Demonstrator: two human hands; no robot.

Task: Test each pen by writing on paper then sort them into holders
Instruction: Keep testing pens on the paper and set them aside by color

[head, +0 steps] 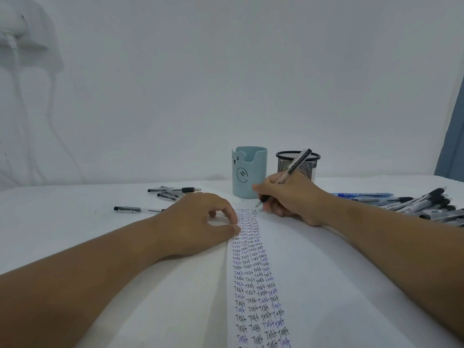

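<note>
The main risk was the paper (288, 259) creeping under the stroke: only the left hand (200, 222) pinned it, by fingertips at its left edge, so a hard pull of the nib could have skewed the sheet and smeared the rows of "Test". Fresh ink lay just beside the right hand (288, 197), whose heel rested on the sheet and could have dragged through it. The columns had nearly reached the far edge, so the next word might have run off onto the cloth.

The right hand was clamped on a pen (291, 169) in a writing grip, nib down just left of the fingers, barrel slanting up and away toward the mesh holder (298, 164) behind it. The blue cup (248, 172) stood just beyond the knuckles, to their left. The left hand lay palm down, fingers loosely curled and pressing the paper, holding nothing. Untested pens (426, 204) were heaped to the right of the right forearm; a few others (173, 190) lay beyond the left hand.
</note>
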